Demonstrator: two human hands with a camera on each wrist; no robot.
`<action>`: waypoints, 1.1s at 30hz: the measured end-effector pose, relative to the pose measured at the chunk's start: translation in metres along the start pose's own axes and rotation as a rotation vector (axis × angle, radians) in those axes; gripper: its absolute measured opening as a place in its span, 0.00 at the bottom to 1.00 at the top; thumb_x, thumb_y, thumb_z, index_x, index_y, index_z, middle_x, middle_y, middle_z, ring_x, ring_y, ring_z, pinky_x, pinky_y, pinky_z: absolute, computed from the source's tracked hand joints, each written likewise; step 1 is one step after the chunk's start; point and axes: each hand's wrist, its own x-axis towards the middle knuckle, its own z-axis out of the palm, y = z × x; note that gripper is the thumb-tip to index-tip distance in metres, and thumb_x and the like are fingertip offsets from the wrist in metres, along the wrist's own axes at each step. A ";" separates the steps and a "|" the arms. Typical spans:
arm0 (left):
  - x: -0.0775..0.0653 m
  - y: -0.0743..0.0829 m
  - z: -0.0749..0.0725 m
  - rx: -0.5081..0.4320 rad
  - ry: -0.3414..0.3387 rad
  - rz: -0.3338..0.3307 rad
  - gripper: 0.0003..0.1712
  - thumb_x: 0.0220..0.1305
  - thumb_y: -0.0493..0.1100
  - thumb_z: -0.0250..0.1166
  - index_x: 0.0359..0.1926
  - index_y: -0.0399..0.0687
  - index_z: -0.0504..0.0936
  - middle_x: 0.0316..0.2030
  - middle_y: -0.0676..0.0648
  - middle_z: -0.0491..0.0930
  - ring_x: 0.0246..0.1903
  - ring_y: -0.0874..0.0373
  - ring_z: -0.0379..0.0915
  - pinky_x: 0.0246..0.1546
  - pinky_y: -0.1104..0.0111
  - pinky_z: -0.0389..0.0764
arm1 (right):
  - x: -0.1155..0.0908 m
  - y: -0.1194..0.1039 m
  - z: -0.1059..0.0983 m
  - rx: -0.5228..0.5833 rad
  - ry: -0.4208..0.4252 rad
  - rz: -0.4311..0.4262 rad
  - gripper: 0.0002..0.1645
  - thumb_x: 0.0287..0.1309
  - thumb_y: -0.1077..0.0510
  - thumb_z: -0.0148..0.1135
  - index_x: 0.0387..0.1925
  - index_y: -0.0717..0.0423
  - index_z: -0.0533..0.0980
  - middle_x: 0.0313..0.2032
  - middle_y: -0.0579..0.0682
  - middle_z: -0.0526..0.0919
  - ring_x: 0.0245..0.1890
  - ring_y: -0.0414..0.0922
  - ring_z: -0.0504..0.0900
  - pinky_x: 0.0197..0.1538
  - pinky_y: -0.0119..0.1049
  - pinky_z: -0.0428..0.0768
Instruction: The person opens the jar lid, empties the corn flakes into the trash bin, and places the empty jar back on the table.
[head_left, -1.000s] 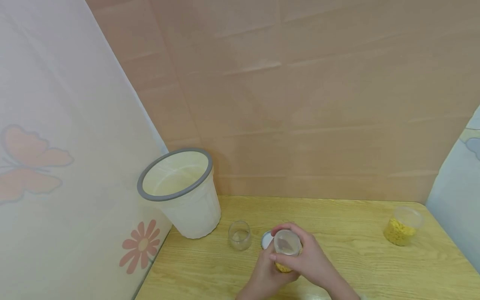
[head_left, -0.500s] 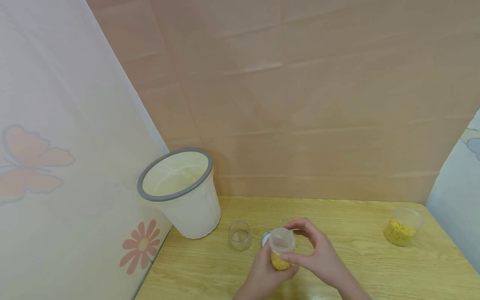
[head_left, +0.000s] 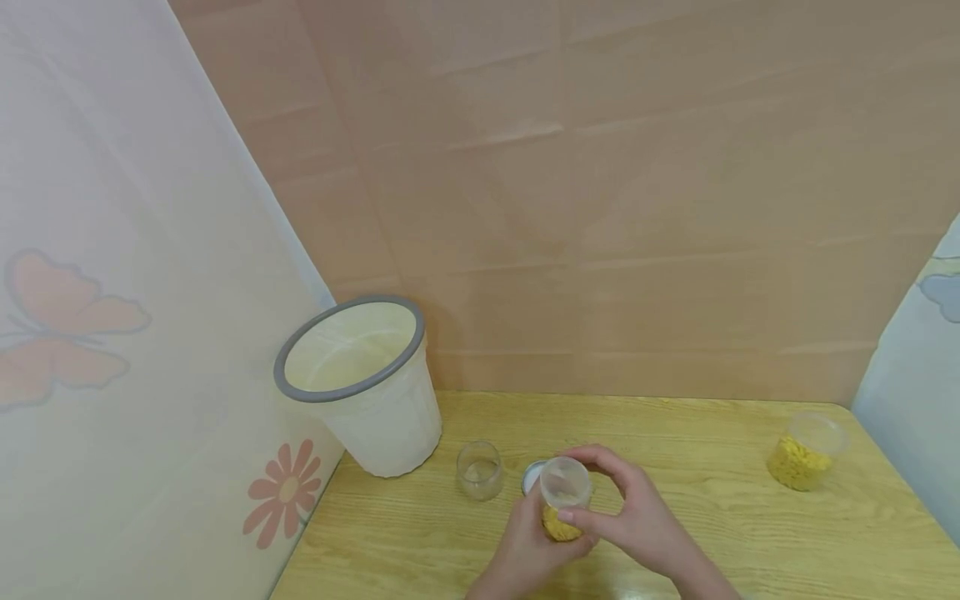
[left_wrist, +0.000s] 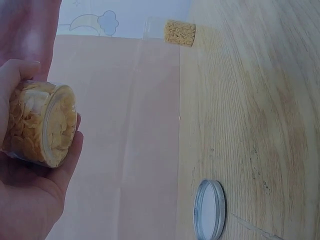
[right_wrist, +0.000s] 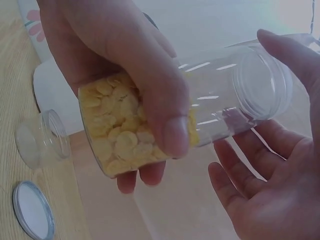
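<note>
My left hand (head_left: 519,546) grips the lower part of a clear jar (right_wrist: 125,132) that is partly filled with yellow flakes. The jar is tilted, its clear upper end towards the right palm in the right wrist view. My right hand (head_left: 645,521) curls round that upper end, thumb on the near side and fingers at the far rim. In the left wrist view the flakes show through the jar's base (left_wrist: 60,125). Just beyond the hands lies a round silver lid (left_wrist: 210,210) with a white inside, partly hidden by them in the head view.
A small clear glass jar (head_left: 480,472) stands left of the hands on the wooden table (head_left: 697,450). Behind it is a white bin (head_left: 390,425) with a grey rim. Another clear container (head_left: 802,458) holding yellow flakes stands far right. Cloth backdrops enclose the table.
My right hand loosens from the jar's upper end, turns back to the right, then closes its fingers towards the rim again. The left hand and the jar shift slightly left.
</note>
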 end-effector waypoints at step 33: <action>-0.006 -0.015 -0.003 -0.017 0.093 -0.144 0.28 0.58 0.41 0.77 0.55 0.52 0.72 0.44 0.49 0.83 0.38 0.63 0.80 0.40 0.67 0.83 | -0.002 -0.001 0.006 0.158 0.266 -0.071 0.37 0.50 0.77 0.72 0.62 0.65 0.71 0.54 0.56 0.82 0.56 0.44 0.78 0.65 0.24 0.62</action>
